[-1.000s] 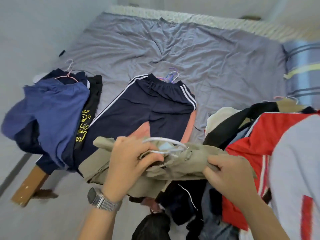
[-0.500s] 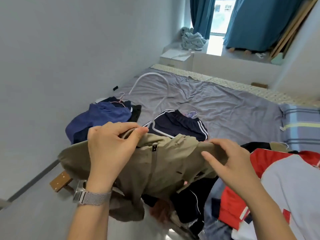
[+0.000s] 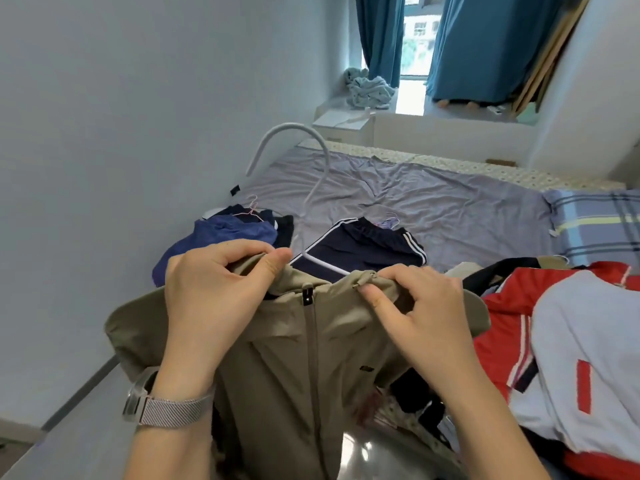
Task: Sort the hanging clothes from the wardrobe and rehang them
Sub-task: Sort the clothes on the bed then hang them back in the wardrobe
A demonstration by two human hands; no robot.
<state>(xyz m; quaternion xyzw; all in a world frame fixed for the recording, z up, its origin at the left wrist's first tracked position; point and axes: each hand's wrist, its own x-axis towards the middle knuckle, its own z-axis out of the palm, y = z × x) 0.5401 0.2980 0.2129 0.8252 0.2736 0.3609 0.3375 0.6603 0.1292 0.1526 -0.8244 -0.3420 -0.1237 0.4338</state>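
Note:
A khaki zip jacket (image 3: 294, 362) hangs in front of me on a white hanger (image 3: 311, 188) whose hook stands up above the collar. My left hand (image 3: 214, 299) pinches the jacket's left shoulder at the collar, thumb on top. My right hand (image 3: 412, 313) grips the right shoulder, fingers curled over the fabric. Behind, navy striped shorts (image 3: 363, 244) on a hanger lie on the bed. A blue garment (image 3: 221, 237) tops a dark pile at the bed's left corner.
A heap of clothes with a red and white jacket (image 3: 561, 358) lies at my right. The grey-sheeted bed (image 3: 433, 199) stretches ahead, with a plaid pillow (image 3: 599, 223) at right. A wall runs along the left; blue curtains (image 3: 485, 46) and a window are beyond.
The jacket came up off the pile and now hangs straight on its hanger. My right hand moved inward along the shoulder towards the collar. My view tilted up to the room.

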